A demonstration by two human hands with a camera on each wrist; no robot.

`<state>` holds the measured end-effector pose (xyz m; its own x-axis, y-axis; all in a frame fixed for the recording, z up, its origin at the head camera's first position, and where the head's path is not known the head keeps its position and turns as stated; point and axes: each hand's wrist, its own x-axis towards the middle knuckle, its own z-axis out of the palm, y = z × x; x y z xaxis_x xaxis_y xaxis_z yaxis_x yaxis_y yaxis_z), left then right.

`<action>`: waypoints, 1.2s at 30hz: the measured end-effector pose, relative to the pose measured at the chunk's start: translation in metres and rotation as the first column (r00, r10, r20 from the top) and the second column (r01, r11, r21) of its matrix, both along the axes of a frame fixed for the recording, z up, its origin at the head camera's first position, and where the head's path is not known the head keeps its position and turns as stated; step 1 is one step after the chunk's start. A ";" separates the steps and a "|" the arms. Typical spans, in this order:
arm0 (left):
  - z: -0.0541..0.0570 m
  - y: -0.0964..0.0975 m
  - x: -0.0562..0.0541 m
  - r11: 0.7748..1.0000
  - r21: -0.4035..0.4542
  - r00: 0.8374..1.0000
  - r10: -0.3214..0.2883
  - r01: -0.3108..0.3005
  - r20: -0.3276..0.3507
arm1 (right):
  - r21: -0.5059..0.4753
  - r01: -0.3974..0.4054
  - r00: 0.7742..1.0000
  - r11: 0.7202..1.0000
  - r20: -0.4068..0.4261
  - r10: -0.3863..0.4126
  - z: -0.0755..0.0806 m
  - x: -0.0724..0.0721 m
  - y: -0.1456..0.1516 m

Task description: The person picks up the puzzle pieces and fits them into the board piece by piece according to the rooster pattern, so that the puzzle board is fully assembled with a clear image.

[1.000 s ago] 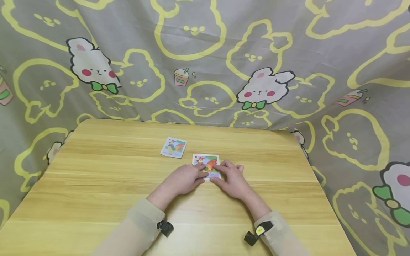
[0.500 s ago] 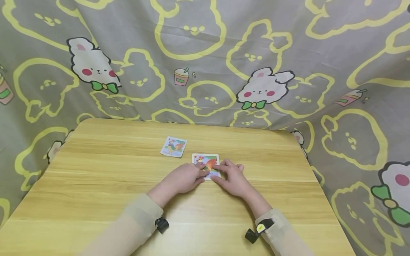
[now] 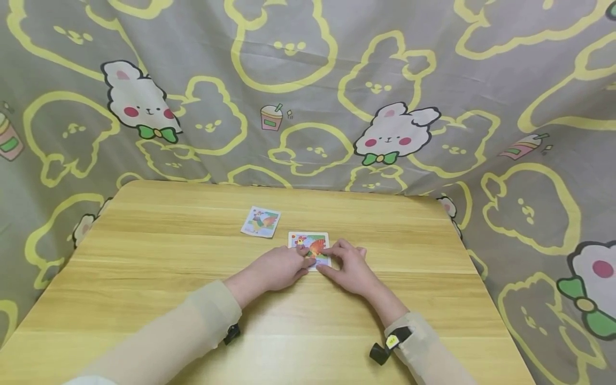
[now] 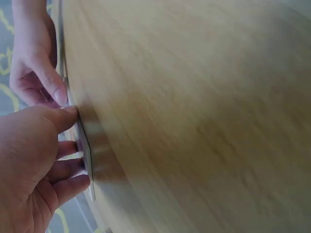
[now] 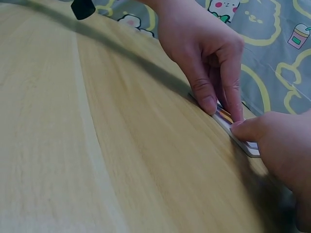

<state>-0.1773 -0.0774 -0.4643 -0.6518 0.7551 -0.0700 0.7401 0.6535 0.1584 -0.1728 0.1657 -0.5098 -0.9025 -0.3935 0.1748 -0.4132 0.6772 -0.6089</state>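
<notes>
Flat on the table lies a small square board [image 3: 297, 237] with a white rim and a colourful rooster picture. My left hand [image 3: 281, 267] reaches over its left and front part, fingertips pressing on the picture. From the other side my right hand [image 3: 350, 271] touches it, thumb at the front edge and index fingertip on the picture. The two hands nearly meet and cover much of the lower picture. In the left wrist view the board [image 4: 87, 150] appears edge-on under the left fingertips. In the right wrist view the right thumb rests on the board [image 5: 252, 153].
A paler square card [image 3: 261, 222] with a similar rooster lies behind and to the left of the board. The wooden table [image 3: 144, 267] has rounded back corners. A grey patterned curtain [image 3: 308, 64] hangs behind and on both sides. Black camera straps [image 3: 399, 338] sit at the wrists.
My left forearm has lowered and swung out to the left, turning its wrist strap partly out of sight. Both hands stay at the board; the card has not moved.
</notes>
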 end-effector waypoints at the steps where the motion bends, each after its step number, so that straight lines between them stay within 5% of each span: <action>1: 0.000 0.000 0.000 1.000 0.002 1.000 0.002 -0.002 -0.001 | -0.003 -0.002 1.000 1.000 0.000 0.002 0.000 0.000 0.000; 10: 0.000 0.001 0.002 0.999 0.022 0.999 0.029 -0.028 -0.033 | 0.005 -0.020 1.000 1.000 -0.019 0.020 -0.001 0.000 -0.002; 22: -0.003 0.002 0.009 0.998 -0.027 0.999 0.054 -0.054 -0.002 | 0.001 -0.042 0.999 0.999 -0.019 0.042 -0.001 -0.001 0.000; 36: -0.005 0.000 0.005 0.997 0.050 0.997 0.057 -0.060 0.056 | -0.011 -0.065 0.997 0.998 0.034 0.066 0.002 -0.005 0.007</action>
